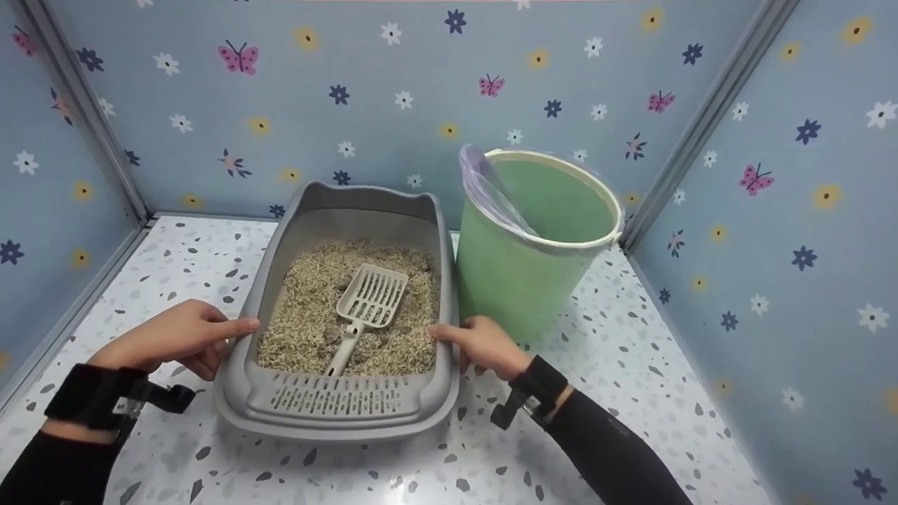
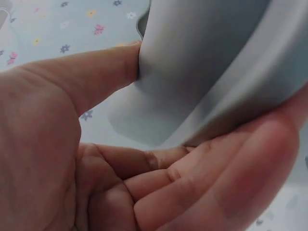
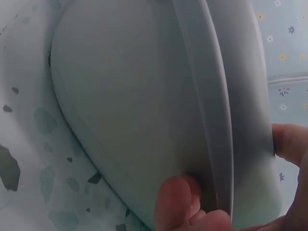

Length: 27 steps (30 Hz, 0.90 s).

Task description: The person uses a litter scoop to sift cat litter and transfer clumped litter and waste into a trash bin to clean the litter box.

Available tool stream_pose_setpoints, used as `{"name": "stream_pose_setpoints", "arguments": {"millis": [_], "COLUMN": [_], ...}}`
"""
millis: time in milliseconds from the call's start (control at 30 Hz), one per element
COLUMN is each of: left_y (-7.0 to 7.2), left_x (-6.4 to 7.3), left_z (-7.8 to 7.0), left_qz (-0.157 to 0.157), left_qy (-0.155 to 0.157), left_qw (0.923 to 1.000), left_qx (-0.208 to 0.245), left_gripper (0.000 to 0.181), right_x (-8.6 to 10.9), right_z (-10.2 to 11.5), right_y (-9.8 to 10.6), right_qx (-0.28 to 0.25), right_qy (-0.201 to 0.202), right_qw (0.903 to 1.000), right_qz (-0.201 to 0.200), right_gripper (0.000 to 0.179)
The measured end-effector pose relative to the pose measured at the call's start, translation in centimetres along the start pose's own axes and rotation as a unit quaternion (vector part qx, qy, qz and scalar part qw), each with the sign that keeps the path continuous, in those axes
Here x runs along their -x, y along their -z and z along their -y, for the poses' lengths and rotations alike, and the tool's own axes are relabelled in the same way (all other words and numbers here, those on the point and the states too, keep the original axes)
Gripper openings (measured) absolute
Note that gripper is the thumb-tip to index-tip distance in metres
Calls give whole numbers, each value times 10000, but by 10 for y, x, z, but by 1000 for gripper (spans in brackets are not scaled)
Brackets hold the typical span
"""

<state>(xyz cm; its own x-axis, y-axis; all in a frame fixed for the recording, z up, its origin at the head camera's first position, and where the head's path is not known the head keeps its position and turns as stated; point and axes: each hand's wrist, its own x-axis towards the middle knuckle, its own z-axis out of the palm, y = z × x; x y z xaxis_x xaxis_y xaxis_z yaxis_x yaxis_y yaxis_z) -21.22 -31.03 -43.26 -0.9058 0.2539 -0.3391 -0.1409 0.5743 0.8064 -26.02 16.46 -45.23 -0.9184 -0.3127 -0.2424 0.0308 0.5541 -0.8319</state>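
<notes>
A grey litter box (image 1: 337,424) stands on the speckled surface, filled with tan litter (image 1: 302,308). On the litter lies a beige slotted scoop (image 1: 372,298), its handle pointing toward the front. My left hand (image 1: 179,337) grips the box's left side, thumb on the rim and fingers under the outer lip, as the left wrist view also shows on the grey wall (image 2: 192,53). At the right side my right hand (image 1: 487,344) holds the rim the same way. In the right wrist view its fingertips (image 3: 174,202) curl beneath the lip of the box (image 3: 125,106).
Right behind my right hand stands a green bin (image 1: 512,280) with a pale rim and a purple bag (image 1: 484,186) draped over its left edge. Blue flower-patterned walls (image 1: 393,91) enclose the back and both sides. The floor (image 1: 596,393) is white with grey specks.
</notes>
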Motion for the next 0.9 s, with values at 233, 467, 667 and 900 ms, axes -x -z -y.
{"name": "stream_pose_setpoints", "arguments": {"millis": [233, 467, 667, 900], "left_y": [-13, -20, -18, -19], "left_x": [2, 3, -4, -13], "left_z": [-8, -10, -1, 1], "left_qz": [42, 72, 21, -228], "left_qy": [28, 58, -119, -115], "left_qw": [10000, 9999, 9997, 9991], "left_qx": [-51, 121, 191, 331], "left_gripper": [57, 51, 53, 67], "right_x": [2, 3, 6, 15], "right_z": [-8, -12, -9, 12], "right_y": [9, 12, 12, 24], "right_qx": [-95, -161, 34, 1467], "right_qy": [-62, -105, -116, -4], "right_qw": [9999, 9998, 9999, 9892], "right_qz": [93, 85, 59, 1], "right_gripper": [53, 49, 57, 66]}}
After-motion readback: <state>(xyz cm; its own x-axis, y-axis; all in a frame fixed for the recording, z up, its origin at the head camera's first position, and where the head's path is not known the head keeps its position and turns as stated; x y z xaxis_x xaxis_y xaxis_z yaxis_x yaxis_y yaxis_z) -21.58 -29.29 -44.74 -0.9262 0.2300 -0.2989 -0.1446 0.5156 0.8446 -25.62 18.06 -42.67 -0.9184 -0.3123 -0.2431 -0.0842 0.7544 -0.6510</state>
